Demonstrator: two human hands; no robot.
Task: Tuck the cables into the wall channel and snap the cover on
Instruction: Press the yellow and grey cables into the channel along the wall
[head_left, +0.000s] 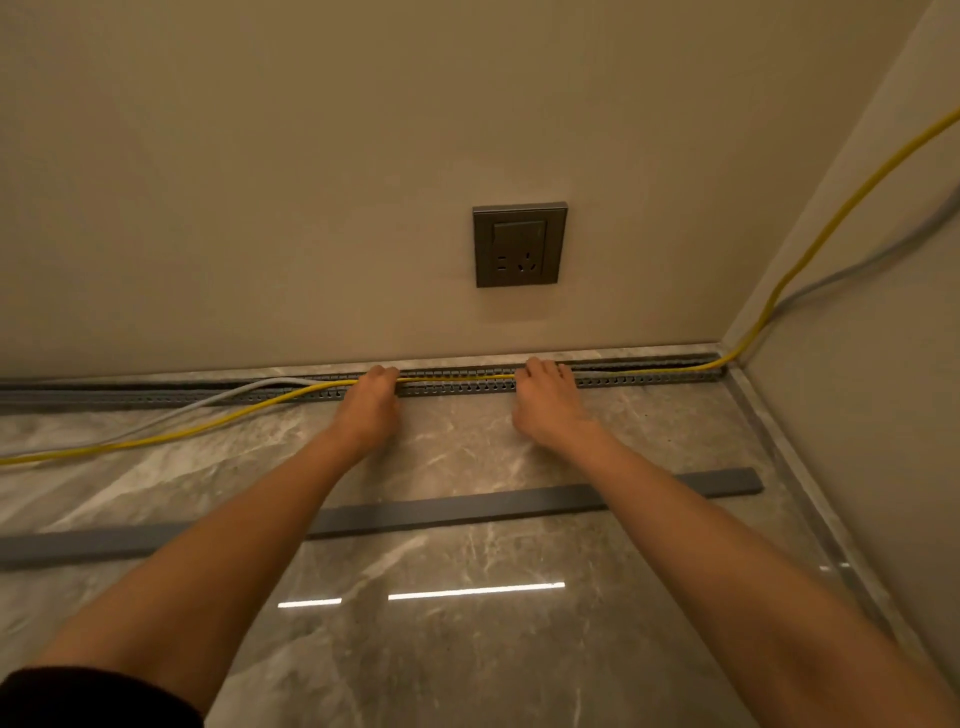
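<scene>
the fingertips of the left hand (370, 397) and right hand (546, 402) curl out of sight into the channel (457, 388), so their hold on the yellow cable (457, 378) cannot be told. that cable and the grey cable (234, 392) run off the left and right edges. both forearms hide parts of the cover strip (467, 510).

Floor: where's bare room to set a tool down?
Free: floor between channel and cover strip; also nearer than the strip. Crowded: left, where yellow cable and grey cable cross; left hand and right hand at the channel.
</scene>
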